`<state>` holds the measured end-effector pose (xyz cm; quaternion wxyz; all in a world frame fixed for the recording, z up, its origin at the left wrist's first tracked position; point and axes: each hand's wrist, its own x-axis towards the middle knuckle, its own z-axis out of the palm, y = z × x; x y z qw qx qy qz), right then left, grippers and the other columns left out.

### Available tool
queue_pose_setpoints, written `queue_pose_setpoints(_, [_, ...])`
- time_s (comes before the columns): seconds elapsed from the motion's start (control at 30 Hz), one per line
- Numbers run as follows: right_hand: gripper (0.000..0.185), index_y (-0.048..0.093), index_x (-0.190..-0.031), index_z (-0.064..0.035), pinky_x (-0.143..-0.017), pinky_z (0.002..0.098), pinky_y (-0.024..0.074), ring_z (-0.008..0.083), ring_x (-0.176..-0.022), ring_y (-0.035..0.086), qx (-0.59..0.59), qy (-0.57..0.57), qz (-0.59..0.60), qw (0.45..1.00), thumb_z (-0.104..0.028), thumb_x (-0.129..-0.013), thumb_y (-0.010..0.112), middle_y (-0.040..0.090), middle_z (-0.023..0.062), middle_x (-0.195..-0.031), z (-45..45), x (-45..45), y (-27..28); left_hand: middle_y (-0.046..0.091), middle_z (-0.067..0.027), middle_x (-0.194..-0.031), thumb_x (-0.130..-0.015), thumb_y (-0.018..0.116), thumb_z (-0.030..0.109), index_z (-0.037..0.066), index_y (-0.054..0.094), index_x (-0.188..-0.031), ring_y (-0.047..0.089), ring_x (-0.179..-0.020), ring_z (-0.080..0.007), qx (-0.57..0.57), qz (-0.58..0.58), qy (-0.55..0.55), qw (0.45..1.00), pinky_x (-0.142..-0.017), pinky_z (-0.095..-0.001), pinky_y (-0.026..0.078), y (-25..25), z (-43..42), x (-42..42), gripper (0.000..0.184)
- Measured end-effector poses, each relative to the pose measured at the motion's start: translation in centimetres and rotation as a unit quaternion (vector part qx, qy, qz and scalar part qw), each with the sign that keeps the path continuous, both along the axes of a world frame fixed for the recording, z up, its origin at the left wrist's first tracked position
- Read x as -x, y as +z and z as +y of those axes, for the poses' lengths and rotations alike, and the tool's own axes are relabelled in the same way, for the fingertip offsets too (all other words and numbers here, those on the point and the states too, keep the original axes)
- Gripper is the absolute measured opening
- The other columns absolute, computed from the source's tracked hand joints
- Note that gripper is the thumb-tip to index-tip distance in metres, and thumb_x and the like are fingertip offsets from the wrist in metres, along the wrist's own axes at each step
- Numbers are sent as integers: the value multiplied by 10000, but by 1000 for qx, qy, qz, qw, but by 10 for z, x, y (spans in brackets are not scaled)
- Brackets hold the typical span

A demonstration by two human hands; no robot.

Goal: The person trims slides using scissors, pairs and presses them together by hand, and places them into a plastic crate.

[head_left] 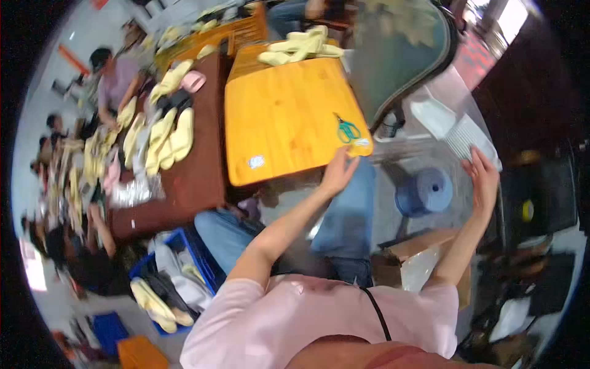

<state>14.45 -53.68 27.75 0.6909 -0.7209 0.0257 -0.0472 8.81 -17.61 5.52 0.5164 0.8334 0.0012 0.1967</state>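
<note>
My left hand (340,173) is at the near right corner of a yellow wooden tabletop (283,117). Its fingertips are bent together beside a small white label (361,142); what they hold, if anything, is too blurred to make out. Green-handled scissors (348,131) lie just beyond, blades pointing away. Out to the right, my right hand (483,181) has its fingers closed at the lower edge of a ridged white sheet (472,140). Another white sheet (433,117) lies beside it. A second label patch (256,162) is on the tabletop's near left.
Pale yellow slippers (301,46) lie at the tabletop's far end. More slippers (163,144) cover the brown table (206,135) at left, where a co-worker (117,83) sits. A blue thread cone (424,192) stands between my arms. A blue crate (209,264) sits at lower left.
</note>
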Motion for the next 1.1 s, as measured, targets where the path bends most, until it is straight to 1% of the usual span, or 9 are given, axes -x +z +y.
queue_pose_setpoints(0.13, [362, 662, -1268, 30, -669, 210, 463, 45, -748, 537, 68, 38, 3, 997, -167, -967, 695, 685, 16, -1060, 24, 45, 26, 665, -182, -938, -1011, 502, 562, -14, 547, -1224, 688, -648, -275, 351, 226, -158, 894, -559, -362, 590, 20, -4, 41, 616])
queue_pose_setpoints(0.23, [240, 695, -1135, 37, -611, 211, 406, 42, -629, 458, -30, 157, -1, 987, -144, -980, 666, 606, -35, -828, 63, 56, 27, 640, -328, -1048, -883, 414, 820, -18, 444, -1363, 719, -831, -438, 521, 383, -249, 721, -683, -499, 620, 12, 13, 71, 966])
queue_pose_setpoints(0.33, [225, 666, -978, 14, -577, 224, 373, 34, -582, 427, -24, 272, 47, 961, -211, -978, 665, 525, -50, -715, 140, 62, 41, 634, -276, -1199, -936, 459, 706, 84, 408, -1498, 673, -1000, -446, 723, 250, -393, 511, -829, -593, 566, 0, 49, 97, 839])
queue_pose_setpoints(0.47, [141, 648, -878, -34, -678, 236, 414, 70, -770, 526, 2, 466, 1, 885, -157, -938, 681, 607, -10, -884, 247, 36, 23, 557, -104, -1438, -1029, 396, 566, 156, 472, -1473, 593, -1243, -332, 828, 74, -219, 510, -1030, -570, 481, 25, 121, 116, 609])
queue_pose_setpoints(0.63, [306, 572, -703, -67, -571, 223, 375, 41, -642, 484, 167, 465, -107, 863, -184, -852, 812, 553, -52, -681, 371, -14, -10, 502, -185, -1473, -941, 375, 748, 132, 346, -1551, 580, -1236, -413, 737, -30, -215, 640, -928, -640, 529, 20, 227, 161, 867])
queue_pose_setpoints(0.77, [349, 595, -664, -83, -525, 232, 404, 57, -591, 544, 159, 463, -82, 868, -268, -829, 841, 580, -36, -637, 440, -58, -70, 501, -240, -1457, -1020, 523, 455, 50, 341, -1534, 572, -1252, -417, 647, 33, -154, 746, -969, -605, 528, -15, 263, 165, 679])
queue_pose_setpoints(0.97, [465, 684, -1106, 38, -755, 408, 570, 307, -838, 712, 298, 287, -330, 849, -232, -765, 849, 719, 194, -977, 431, -144, -189, 609, -224, -1313, -1005, 591, 354, 34, 457, -1430, 641, -1156, -366, 725, 72, 134, 672, -946, -581, 548, -55, 253, 148, 548])
queue_pose_setpoints(1.0, [442, 672, -1089, 45, -768, 468, 567, 421, -847, 696, 459, 239, -427, 742, -228, -773, 817, 713, 243, -961, 405, -143, -184, 617, -217, -1297, -1012, 584, 363, 28, 462, -1422, 646, -1149, -352, 682, 66, 195, 702, -937, -575, 557, -73, 252, 146, 543])
queue_pose_setpoints(1.1, [315, 664, -967, 18, -758, 519, 553, 462, -870, 679, 635, 223, -209, 709, -266, -844, 725, 698, 269, -933, 355, -125, -202, 663, -216, -1162, -997, 596, 432, -13, 499, -1364, 714, -926, -352, 597, 137, 226, 758, -705, -484, 650, -72, 247, 148, 586])
